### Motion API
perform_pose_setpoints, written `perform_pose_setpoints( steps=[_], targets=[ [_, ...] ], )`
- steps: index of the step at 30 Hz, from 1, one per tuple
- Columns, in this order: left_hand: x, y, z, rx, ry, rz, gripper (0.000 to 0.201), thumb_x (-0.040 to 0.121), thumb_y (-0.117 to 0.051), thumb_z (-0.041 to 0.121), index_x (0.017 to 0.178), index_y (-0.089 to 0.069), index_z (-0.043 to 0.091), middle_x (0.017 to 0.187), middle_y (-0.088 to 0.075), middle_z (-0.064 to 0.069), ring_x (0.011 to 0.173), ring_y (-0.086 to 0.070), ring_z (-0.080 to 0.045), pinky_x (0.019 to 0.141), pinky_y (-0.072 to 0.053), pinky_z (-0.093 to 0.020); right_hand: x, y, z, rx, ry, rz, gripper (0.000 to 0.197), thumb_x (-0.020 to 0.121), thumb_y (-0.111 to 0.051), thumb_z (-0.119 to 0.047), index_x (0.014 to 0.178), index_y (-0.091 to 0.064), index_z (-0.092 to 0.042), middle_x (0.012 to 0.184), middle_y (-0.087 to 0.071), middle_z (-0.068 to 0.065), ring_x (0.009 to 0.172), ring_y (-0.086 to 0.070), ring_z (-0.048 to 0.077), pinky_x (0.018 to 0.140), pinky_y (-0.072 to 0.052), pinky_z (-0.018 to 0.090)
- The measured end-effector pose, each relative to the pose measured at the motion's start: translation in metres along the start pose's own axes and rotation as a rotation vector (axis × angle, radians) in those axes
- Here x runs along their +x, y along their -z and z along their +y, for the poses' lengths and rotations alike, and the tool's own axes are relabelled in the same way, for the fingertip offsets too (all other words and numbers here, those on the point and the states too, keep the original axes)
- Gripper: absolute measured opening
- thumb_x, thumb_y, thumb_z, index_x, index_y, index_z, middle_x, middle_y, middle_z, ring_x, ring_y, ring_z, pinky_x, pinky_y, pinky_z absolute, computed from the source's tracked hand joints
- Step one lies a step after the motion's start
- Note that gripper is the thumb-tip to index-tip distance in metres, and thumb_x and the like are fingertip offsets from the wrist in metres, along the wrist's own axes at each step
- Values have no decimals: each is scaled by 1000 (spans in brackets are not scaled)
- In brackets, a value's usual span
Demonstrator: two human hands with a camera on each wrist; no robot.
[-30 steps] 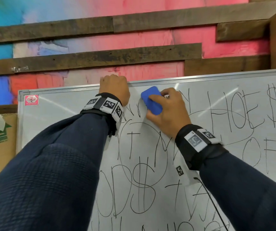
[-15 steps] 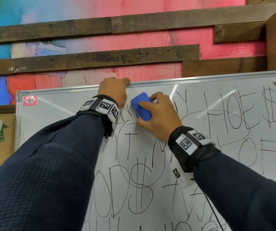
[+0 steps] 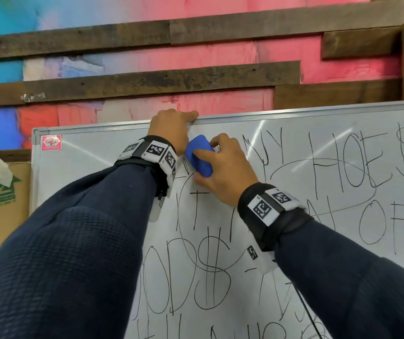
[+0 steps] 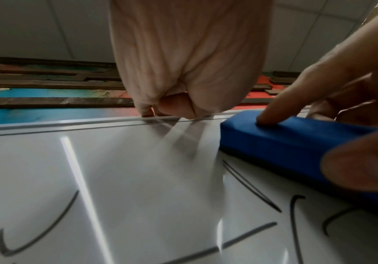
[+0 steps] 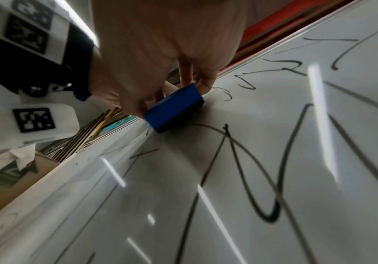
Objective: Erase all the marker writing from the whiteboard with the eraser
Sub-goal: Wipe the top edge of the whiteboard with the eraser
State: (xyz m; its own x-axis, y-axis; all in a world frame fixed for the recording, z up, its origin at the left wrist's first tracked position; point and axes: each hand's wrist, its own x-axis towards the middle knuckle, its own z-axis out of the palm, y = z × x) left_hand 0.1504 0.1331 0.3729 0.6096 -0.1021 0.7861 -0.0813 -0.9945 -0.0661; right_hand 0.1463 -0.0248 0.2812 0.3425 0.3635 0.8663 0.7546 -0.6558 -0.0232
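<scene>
A white whiteboard (image 3: 93,167) covered in black marker writing (image 3: 357,162) leans against the wall. My right hand (image 3: 223,172) grips a blue eraser (image 3: 199,159) and presses it flat on the board near the top edge, just right of my left wrist. The left wrist view shows the eraser (image 4: 296,148) with fingers on top; the right wrist view shows the eraser (image 5: 174,109) held between thumb and fingers. My left hand (image 3: 171,128) curls its fingers over the board's top metal frame (image 3: 293,115). The board's top-left area carries no writing.
Behind the board is a painted wall with dark wooden planks (image 3: 147,79). A cardboard box (image 3: 3,192) with white tape stands left of the board. A red sticker (image 3: 51,142) marks the board's top-left corner.
My right hand slid the eraser leftward along the top of the board until it reached the left wrist. The left hand stayed on the top frame.
</scene>
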Motion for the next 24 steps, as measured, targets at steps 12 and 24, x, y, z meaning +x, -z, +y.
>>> perform_pose_setpoints(
  steps=[12,24],
  targets=[
    [1,-11,3,-5,46,44,50,81,-50,6,126,-58,27,106,-59,-18,98,-54,-40,93,-41,-42,-22,18,29,63,-186,176,44,74,-77,-36,115,-69,-24,112,-46,6,102,-47,25,90,-45,33],
    [3,-13,7,49,69,22,53,81,-49,10,130,-53,27,107,-59,-16,99,-53,-39,98,-38,-44,-17,25,34,41,-254,242,46,73,-75,-40,115,-65,-24,104,-40,3,93,-49,26,86,-50,35]
  ],
)
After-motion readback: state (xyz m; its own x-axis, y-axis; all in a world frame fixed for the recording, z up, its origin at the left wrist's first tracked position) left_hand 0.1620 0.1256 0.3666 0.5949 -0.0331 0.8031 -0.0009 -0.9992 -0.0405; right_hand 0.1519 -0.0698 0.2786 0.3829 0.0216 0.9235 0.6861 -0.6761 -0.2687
